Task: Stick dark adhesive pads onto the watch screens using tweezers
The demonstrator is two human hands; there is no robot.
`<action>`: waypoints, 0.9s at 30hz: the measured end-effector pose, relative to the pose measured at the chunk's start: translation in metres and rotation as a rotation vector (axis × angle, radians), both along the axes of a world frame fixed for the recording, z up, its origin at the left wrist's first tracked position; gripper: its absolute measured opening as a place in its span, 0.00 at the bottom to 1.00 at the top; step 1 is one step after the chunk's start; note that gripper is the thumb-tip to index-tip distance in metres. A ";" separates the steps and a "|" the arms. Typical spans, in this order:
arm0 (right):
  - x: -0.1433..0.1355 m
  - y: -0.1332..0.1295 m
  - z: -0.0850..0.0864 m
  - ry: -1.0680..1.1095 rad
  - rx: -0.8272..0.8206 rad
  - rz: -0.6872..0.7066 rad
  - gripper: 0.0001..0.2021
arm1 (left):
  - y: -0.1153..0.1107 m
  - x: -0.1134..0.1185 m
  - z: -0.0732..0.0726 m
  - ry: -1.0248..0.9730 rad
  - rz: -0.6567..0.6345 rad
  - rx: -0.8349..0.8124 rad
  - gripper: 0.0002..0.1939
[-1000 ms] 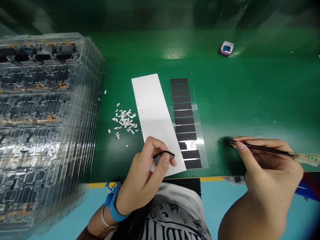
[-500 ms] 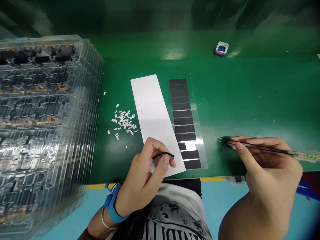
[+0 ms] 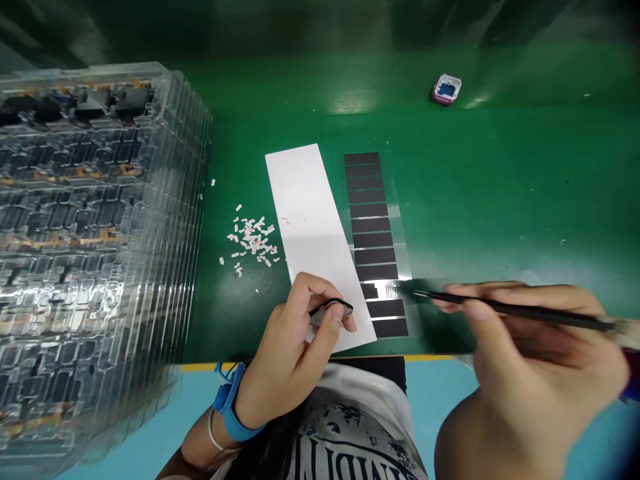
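A small dark part (image 3: pixel 331 309) is pinched between the thumb and fingers of my left hand (image 3: pixel 305 340), over the lower end of a white sheet (image 3: pixel 310 200). My right hand (image 3: pixel 530 340) is closed round black tweezers (image 3: pixel 525 310); their tips point left, beside the right edge of a clear strip. Black rectangles (image 3: pixel 373 238) lie in a column on that clear strip (image 3: pixel 400 227). Near its lower end one row is partly bare, with a short black piece and thin slivers. Small white and pink scraps (image 3: pixel 255 240) are scattered left of the white sheet.
Stacked clear plastic trays (image 3: pixel 190 200) with dark parts fill the left side of the green table (image 3: pixel 500 187). A small white and purple container (image 3: pixel 447 89) with blue inside stands at the back right. The yellow table edge (image 3: pixel 200 367) runs along the front.
My right hand has turned the tweezers, and their tips have moved left and slightly down toward the clear strip. My left hand keeps its grip on the dark part. The view has shifted slightly.
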State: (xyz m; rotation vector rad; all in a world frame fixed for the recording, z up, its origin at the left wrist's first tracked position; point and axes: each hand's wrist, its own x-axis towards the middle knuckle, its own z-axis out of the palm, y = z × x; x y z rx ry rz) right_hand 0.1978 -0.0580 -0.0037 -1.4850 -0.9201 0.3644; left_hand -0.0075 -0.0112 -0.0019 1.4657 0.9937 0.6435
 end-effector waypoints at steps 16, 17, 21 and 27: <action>-0.024 0.001 -0.011 -0.034 -0.185 0.135 0.06 | 0.003 0.006 0.005 0.154 -0.082 0.112 0.07; -0.024 0.001 -0.011 -0.039 -0.189 0.125 0.06 | 0.003 0.006 0.004 0.152 -0.084 0.107 0.07; -0.025 0.002 -0.011 -0.097 -0.229 0.102 0.04 | 0.002 0.007 0.003 0.151 -0.079 0.079 0.06; -0.025 0.002 -0.012 -0.151 -0.259 0.059 0.01 | 0.004 0.010 0.004 0.192 -0.070 0.058 0.06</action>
